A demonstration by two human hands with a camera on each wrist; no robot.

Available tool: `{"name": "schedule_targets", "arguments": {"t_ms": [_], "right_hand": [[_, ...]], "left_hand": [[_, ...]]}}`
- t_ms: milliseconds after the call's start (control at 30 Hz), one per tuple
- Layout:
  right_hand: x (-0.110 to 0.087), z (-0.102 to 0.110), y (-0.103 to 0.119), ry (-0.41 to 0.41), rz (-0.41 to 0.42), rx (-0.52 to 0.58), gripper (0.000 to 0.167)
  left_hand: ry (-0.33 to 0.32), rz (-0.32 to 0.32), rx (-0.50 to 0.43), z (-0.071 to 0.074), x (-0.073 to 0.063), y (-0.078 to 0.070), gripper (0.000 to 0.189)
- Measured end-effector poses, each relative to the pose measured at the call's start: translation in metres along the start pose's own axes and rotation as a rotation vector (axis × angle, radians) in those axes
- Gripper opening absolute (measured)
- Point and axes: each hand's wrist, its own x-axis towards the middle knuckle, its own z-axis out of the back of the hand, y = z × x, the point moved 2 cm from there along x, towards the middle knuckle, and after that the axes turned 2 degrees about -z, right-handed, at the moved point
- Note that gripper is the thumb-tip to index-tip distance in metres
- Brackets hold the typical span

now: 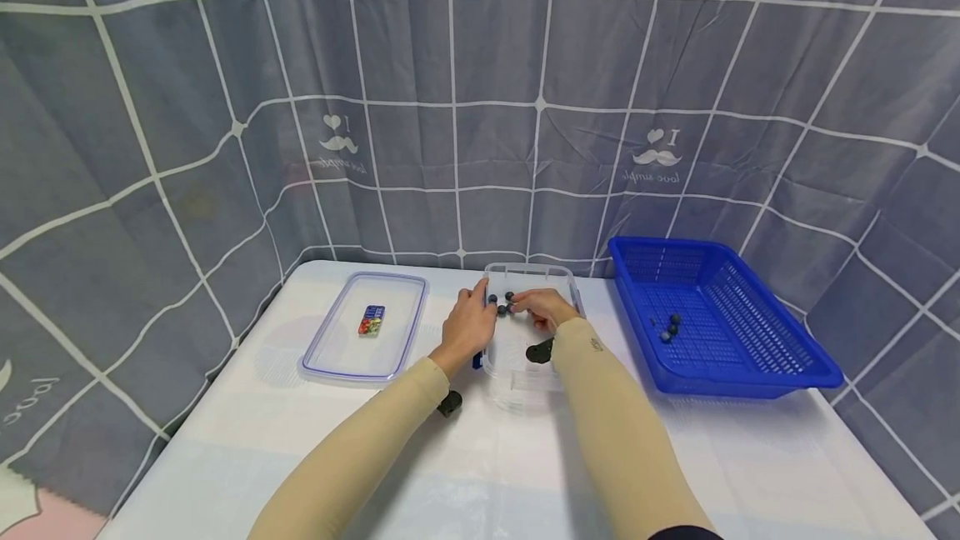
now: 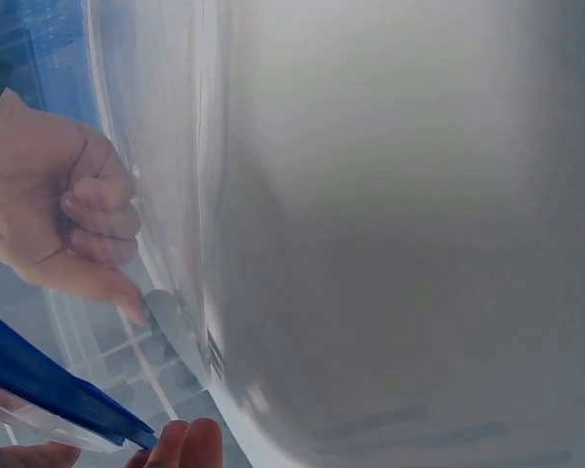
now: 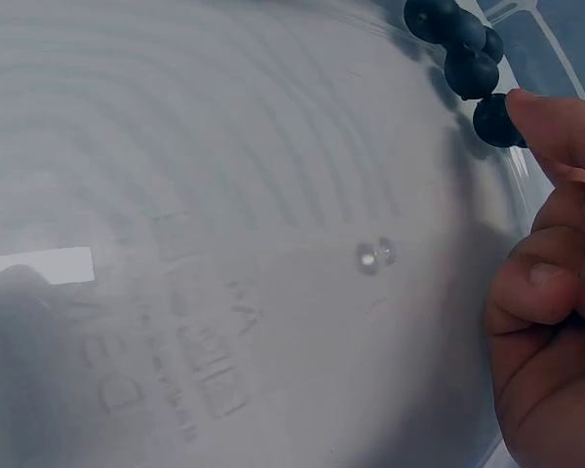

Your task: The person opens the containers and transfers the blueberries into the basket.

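Observation:
A clear plastic container [image 1: 517,365] stands on the table with several blueberries [image 1: 502,310] at its far left end. My left hand [image 1: 468,325] grips the container's left side wall; in the left wrist view its fingertips [image 2: 190,447] curl at the blue latch flap [image 2: 58,390]. Inside the container, my right hand [image 1: 546,307] reaches toward the berries. Up close, its fingertip [image 3: 531,112] is on a dark blueberry [image 3: 493,121] at the end of the cluster, the other fingers curled in. The far side of that berry is hidden by the finger.
A blue basket [image 1: 750,382] with a few blueberries [image 1: 673,325] inside stands to the right. The container's blue-rimmed lid [image 1: 405,315], with a colourful label [image 1: 372,320], lies flat at the left. A grey checked curtain [image 1: 495,148] hangs behind the table.

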Motion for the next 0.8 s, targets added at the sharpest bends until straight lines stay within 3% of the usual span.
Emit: {"name": "schedule_targets", "arguments": {"t_ms": [400,800], "right_hand": [[0.0002,-0.0009,-0.0017,-0.005,0.036,-0.067,0.037],[0.0004,-0.0042,-0.0038,-0.046,0.082,-0.046,0.034]], "left_hand": [[-0.005,-0.005,-0.019,-0.0008,0.0001,0.0007,0.056],[-0.008,-0.001,-0.017,0.0002,0.0,-0.0006,0.056]]}}
